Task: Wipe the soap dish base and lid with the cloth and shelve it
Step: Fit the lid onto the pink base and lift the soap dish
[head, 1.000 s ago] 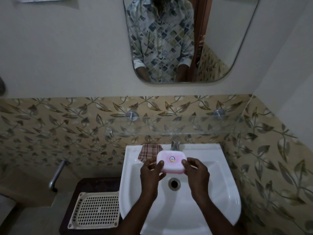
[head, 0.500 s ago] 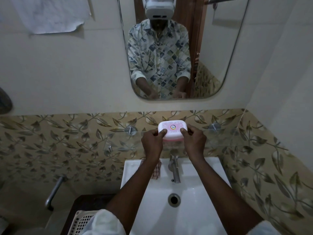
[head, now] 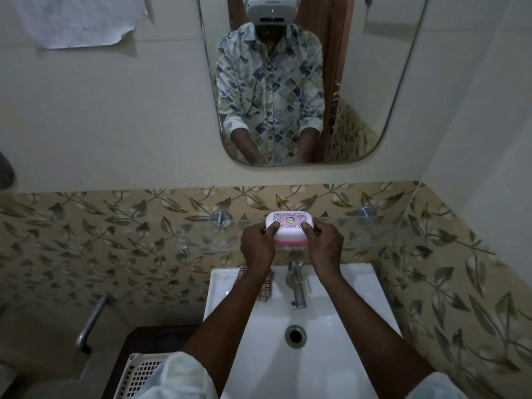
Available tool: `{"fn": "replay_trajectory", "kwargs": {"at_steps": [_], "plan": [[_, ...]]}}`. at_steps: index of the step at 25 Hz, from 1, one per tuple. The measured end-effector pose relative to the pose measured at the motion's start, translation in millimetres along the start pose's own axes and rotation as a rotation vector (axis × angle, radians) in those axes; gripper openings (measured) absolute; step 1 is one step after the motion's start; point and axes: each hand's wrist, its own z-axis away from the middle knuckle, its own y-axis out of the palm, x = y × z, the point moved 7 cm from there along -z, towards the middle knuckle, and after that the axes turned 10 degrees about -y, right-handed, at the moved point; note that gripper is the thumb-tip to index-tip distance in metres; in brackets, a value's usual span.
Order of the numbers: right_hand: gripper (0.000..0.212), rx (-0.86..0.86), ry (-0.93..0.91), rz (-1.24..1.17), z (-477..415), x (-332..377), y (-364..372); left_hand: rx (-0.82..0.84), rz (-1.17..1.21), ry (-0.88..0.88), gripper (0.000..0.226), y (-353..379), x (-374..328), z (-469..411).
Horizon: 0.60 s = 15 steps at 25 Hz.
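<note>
In the middle of the frame, both hands are gripping the closed soap dish (head: pixel 289 229), its white lid sitting on the pink base. The left hand (head: pixel 257 246) is curling round the dish's left end with its thumb pressing on the lid, and the right hand (head: pixel 325 243) is doing the same at the right end. The dish is sitting level over the glass shelf (head: pixel 371 233) against the leaf-patterned tiles; whether it is resting on the glass cannot be told. Just below, the checked cloth (head: pixel 266 287) is lying on the back ledge of the white sink (head: pixel 218 286), partly hidden by the left wrist, beside the tap (head: pixel 296 286). A white basket (head: pixel 138 375) is showing at lower left.
</note>
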Motion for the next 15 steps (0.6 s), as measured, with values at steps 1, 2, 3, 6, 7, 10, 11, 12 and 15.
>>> {"fn": "replay_trajectory", "kwargs": {"at_steps": [1,2,3,6,7,10,11,12,15], "plan": [[0.029,-0.001,-0.003,0.006,-1.1,0.5,-0.2,-0.005,-0.022,-0.002,0.036,0.3,-0.1,-1.1],[0.030,-0.001,-0.001,0.015,-2.6,0.5,-0.7,-0.007,-0.034,-0.006,0.037,0.6,-0.5,-1.6],[0.032,0.001,0.002,0.024,-4.4,0.5,-1.5,-0.008,-0.035,-0.009,0.038,0.8,-1.0,-1.8],[0.032,0.009,-0.001,0.033,-7.3,0.6,-2.2,-0.010,-0.050,-0.023,0.040,0.4,-0.7,-4.1],[0.032,0.009,-0.007,0.034,-6.8,0.5,-2.5,-0.011,-0.056,-0.025,0.041,0.8,0.3,-4.5],[0.032,-0.004,-0.010,0.031,-5.4,-1.0,-4.1,-0.017,-0.058,-0.016,0.041,1.2,-1.7,-3.3],[0.033,-0.002,-0.008,0.034,-5.7,-1.7,-4.0,-0.019,-0.059,-0.012,0.041,0.7,-2.1,-3.3],[0.033,0.003,-0.007,0.035,-6.0,-2.5,-3.4,-0.019,-0.061,-0.009,0.041,-0.1,-2.0,-3.3],[0.034,0.003,-0.005,0.029,-7.3,-4.3,-1.6,-0.001,-0.064,-0.007,0.042,1.3,-2.0,-5.2]]}}
